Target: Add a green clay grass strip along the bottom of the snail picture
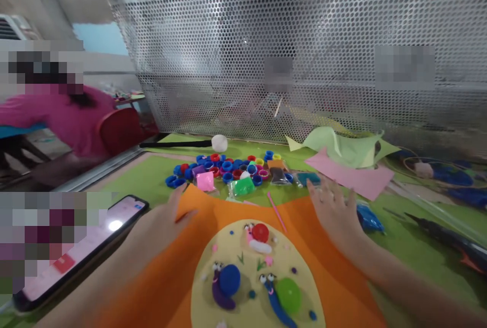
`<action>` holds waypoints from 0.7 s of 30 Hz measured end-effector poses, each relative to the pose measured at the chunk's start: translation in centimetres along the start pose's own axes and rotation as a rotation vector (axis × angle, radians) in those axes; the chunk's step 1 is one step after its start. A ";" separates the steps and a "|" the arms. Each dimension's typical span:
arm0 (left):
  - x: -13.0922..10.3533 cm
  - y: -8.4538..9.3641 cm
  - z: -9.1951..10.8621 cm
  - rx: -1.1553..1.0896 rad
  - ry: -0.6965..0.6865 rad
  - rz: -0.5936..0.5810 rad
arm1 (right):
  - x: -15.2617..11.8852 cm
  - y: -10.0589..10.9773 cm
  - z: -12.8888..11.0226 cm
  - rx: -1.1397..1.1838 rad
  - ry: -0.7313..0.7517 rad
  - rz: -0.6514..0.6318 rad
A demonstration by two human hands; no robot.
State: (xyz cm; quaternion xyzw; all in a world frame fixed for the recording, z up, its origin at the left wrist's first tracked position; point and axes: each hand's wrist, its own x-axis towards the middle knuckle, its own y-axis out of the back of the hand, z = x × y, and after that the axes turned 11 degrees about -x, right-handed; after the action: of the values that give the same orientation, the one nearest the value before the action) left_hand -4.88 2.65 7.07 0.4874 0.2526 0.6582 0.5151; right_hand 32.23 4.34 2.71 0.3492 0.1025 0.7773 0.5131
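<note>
An orange sheet bears a pale yellow oval decorated with three snail figures. One snail has a red shell, another a blue shell, and the third a green shell. At the sheet's upper left corner, my left hand is closed on the edge, thumb and fingers on either side. My right hand lies over the upper right part of the sheet, fingers spread and stretched forward. A pink stick rests at the sheet's top edge, between my hands.
Small coloured rings and clay packets lie beyond the sheet. A phone is at left. Pink paper, a blue packet and a black-handled tool are at right. Behind stands a perforated metal panel; a person in pink sits left.
</note>
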 end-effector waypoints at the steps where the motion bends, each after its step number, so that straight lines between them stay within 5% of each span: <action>1: 0.1 0.5 0.4 0.028 -0.011 -0.028 | -0.1 0.1 0.1 -0.014 -0.042 -0.021; 6: 0.3 1.8 1.9 0.090 -0.161 -0.055 | -0.3 0.2 0.2 0.017 -0.026 -0.059; 12: -1.3 -1.8 3.3 0.053 -0.360 -0.297 | -0.2 0.2 0.1 0.099 0.045 -0.014; 15: -1.9 -1.8 3.4 0.073 -0.313 -0.272 | -0.1 -0.1 0.1 0.121 0.060 0.009; 19: -5.6 0.3 2.9 0.131 -0.274 -0.198 | 0.0 -0.6 0.1 0.117 0.078 0.010; 21: -8.5 1.0 2.0 0.208 -0.496 -0.186 | 0.0 -0.6 0.1 0.109 0.078 0.007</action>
State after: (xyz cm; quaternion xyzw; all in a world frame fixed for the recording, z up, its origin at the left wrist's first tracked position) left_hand -3.60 -5.85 5.47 0.6585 0.2286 0.4395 0.5665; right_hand 32.70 4.59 2.48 0.3462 0.1636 0.7854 0.4864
